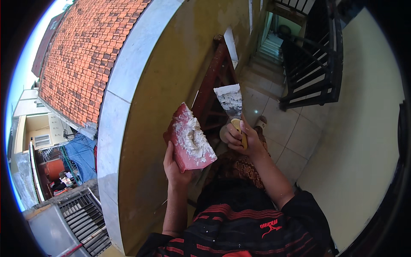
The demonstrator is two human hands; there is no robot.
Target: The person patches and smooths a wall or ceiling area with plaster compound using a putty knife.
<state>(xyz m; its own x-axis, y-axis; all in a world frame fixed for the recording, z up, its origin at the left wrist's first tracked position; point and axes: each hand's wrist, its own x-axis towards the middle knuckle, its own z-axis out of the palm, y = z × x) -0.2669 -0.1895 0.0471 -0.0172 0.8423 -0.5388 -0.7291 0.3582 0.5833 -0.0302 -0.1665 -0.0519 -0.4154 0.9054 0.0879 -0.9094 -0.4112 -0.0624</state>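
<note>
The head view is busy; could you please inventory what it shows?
Scraper: 1, yellow handle, centre.
Slab: 1, red, left of scraper.
Paste: 2 patches, white, slab and scraper.
Frame: 1, dark red, beyond slab.
Railing: 1, black, upper right.
Stairs: 1 flight, beige, left of railing.
Floor: 1, pale, right of scraper.
Near wall: 1, ochre, left of slab.
Other wall: 1, cream, right side.
Ledge: 1, pale grey, left.
Roof: 1, orange, upper left.
Sheet: 1, blue, left.
Grille: 1, dark grey, lower left.
Shirt: 1, black and red, bottom.
Left hand: 1, bare, holding slab.
Right hand: 1, bare, holding scraper.

Pink board [185, 156], yellow scraper handle [236, 124]
</note>
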